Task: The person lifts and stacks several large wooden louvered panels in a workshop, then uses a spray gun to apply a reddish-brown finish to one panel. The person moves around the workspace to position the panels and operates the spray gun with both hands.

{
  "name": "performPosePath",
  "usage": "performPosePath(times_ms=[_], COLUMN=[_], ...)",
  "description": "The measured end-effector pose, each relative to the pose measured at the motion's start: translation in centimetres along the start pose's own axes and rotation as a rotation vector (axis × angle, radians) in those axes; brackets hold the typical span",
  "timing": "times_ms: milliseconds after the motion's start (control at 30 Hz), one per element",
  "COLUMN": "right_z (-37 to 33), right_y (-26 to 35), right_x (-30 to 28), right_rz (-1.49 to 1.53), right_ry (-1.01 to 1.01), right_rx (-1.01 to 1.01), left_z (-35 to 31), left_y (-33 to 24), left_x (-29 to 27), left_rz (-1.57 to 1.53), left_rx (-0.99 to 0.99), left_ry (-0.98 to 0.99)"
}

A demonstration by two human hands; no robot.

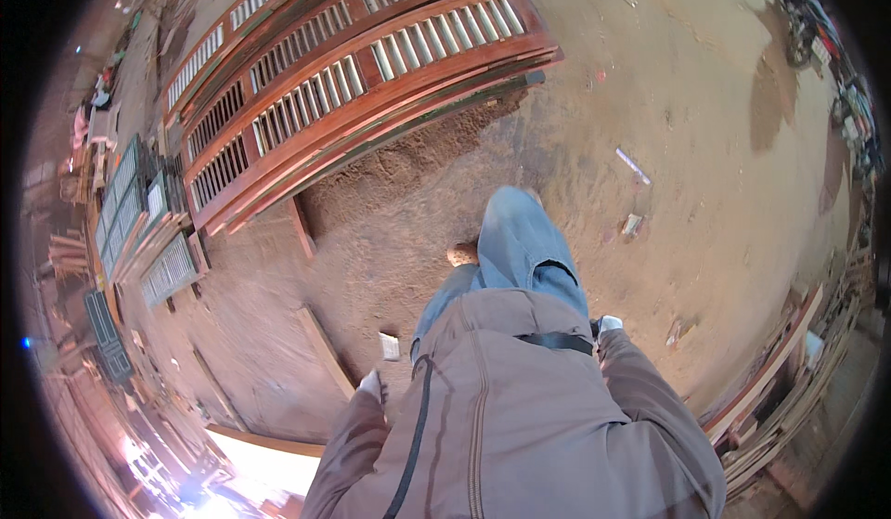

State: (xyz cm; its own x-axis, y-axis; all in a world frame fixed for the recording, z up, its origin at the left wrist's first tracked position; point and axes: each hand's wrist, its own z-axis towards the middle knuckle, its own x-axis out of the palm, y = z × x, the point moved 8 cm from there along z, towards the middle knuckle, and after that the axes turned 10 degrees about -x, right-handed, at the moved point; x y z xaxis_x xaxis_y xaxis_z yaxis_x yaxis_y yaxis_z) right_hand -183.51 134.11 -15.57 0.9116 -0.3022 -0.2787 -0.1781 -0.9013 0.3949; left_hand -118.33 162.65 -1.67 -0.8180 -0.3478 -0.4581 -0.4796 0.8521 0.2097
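My left hand (372, 385) hangs low beside my body, pale and white-looking just past the grey-brown sleeve. Its fingers are too small and blurred to read. Nearest to it on the ground are a small white scrap (390, 346) and a narrow wooden board (325, 350). On the other side my right hand (609, 324) hangs by my hip, also whitish, with something dark next to it that I cannot make out. A dark strap (557, 342) crosses my jacket close to that hand. My legs in blue jeans (524, 236) are mid-stride.
Large reddish-brown louvred wooden shutters (371, 78) lie stacked ahead on the left. Grey-green panels (167, 273) stand farther left. Planks (780, 370) are piled at right. Motorbikes (812, 32) stand far right. Litter (633, 226) dots the dirt ground.
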Motion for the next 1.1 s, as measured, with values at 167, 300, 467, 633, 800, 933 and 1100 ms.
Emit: performPosePath(times_ms=[167, 300, 467, 633, 800, 933, 1100], right_z=[7.6, 13.5, -1.0, 2.2, 5.2, 4.8, 1.0], right_y=[10.3, 23.8, 39.2, 41.0, 32.9, 27.6, 27.7], right_x=[-1.0, 5.5, 21.4, 22.1, 21.5, 22.4, 23.2], right_rz=[-0.073, 0.244, -0.400, -0.681, -0.632, -0.726, -0.765], right_ry=[0.215, 0.611, 0.673, 0.638, 0.696, 0.913, 0.812], right_rx=[-0.106, -0.029, -0.648, -0.843, -0.650, -0.484, -0.435], left_z=[-2.4, -4.6, -13.8, -25.6, -15.9, -10.7, -10.3], left_y=[9.4, 1.9, -4.2, -5.3, 11.3, 29.6, 32.3], left_x=[4.0, 14.8, 19.6, 20.2, 26.8, 40.0, 43.3], left_rz=[-0.734, -0.767, -0.318, -0.358, -0.480, -1.091, -1.358], left_rx=[-0.047, 0.061, 0.649, 0.822, 0.255, -0.309, -0.286], left_ry=[0.235, 0.466, 0.069, -0.367, -0.318, 0.146, 0.184])
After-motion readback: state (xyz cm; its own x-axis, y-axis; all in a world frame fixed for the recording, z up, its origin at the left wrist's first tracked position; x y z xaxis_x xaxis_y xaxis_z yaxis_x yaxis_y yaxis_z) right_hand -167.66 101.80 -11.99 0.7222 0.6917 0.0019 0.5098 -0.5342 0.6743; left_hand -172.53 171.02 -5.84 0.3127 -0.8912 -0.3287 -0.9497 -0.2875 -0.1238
